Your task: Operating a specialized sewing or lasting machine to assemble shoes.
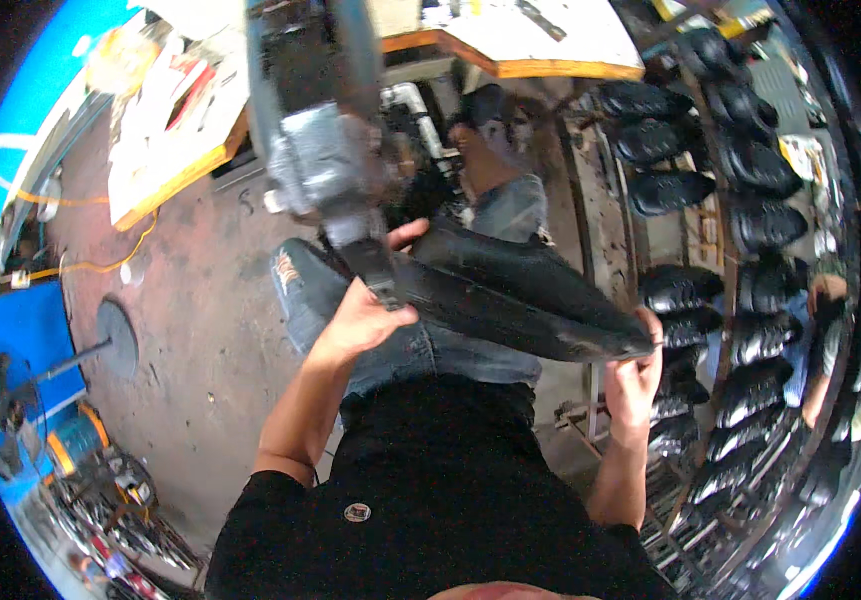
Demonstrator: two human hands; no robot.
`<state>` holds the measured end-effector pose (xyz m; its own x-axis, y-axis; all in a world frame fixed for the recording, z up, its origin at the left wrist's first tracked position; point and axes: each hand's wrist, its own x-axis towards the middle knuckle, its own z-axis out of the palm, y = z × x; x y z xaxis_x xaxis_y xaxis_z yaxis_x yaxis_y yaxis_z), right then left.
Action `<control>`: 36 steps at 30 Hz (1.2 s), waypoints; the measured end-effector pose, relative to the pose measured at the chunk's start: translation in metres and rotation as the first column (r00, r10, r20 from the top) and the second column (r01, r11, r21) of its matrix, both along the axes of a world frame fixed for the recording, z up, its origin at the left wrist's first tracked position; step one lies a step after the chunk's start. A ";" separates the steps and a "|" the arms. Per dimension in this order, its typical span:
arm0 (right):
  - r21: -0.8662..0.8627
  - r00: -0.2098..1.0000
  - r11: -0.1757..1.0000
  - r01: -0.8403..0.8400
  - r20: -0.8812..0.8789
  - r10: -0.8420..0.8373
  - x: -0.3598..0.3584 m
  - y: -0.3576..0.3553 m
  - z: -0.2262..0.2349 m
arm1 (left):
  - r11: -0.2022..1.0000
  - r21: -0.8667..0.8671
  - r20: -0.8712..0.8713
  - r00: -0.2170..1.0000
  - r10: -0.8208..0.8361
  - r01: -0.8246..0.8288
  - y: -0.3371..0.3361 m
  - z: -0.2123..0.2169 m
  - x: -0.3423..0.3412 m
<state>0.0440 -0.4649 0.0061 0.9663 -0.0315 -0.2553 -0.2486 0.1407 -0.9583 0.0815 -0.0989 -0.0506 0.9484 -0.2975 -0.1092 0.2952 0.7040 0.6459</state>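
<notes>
A long black leather piece [520, 300], shaped like a boot shaft and folded lengthwise, stretches above my lap from the machine toward the right. My left hand [358, 322] grips its left end close to the machine's narrow nose, thumb below and a finger showing beyond it. At the far right tip, my right hand [634, 378] pinches the leather between thumb and fingers. The grey machine head [322, 160], which looks like a sewing machine, comes down from above and is blurred. Its nose hides where it meets the leather.
Racks of black shoes [670, 190] line the right side, with part of another person [825, 330] beyond. White-topped benches with wooden edges [570, 70] stand ahead and left. A fan [10, 400], a round-based stand [117, 337] and a yellow cord [80, 267] lie leftward.
</notes>
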 end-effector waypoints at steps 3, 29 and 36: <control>0.347 0.997 0.936 -0.057 0.071 0.034 0.040 0.018 -0.024 | 0.962 0.208 0.117 0.981 0.153 -0.175 0.004 0.011 -0.015; 0.153 0.926 0.961 -0.230 0.340 0.167 0.153 0.009 0.018 | 0.869 0.207 0.047 0.892 0.450 -0.449 -0.009 0.038 -0.037; 0.083 0.948 0.977 -0.199 0.269 0.170 0.146 0.064 0.056 | 0.817 0.101 -0.002 0.821 0.571 -0.567 0.019 0.023 -0.047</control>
<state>0.1899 -0.4007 0.0621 0.9858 0.1676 0.0119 -0.0258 0.2213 -0.9749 0.0344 -0.0802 -0.0271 0.9413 0.3070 -0.1405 -0.1188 0.6907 0.7133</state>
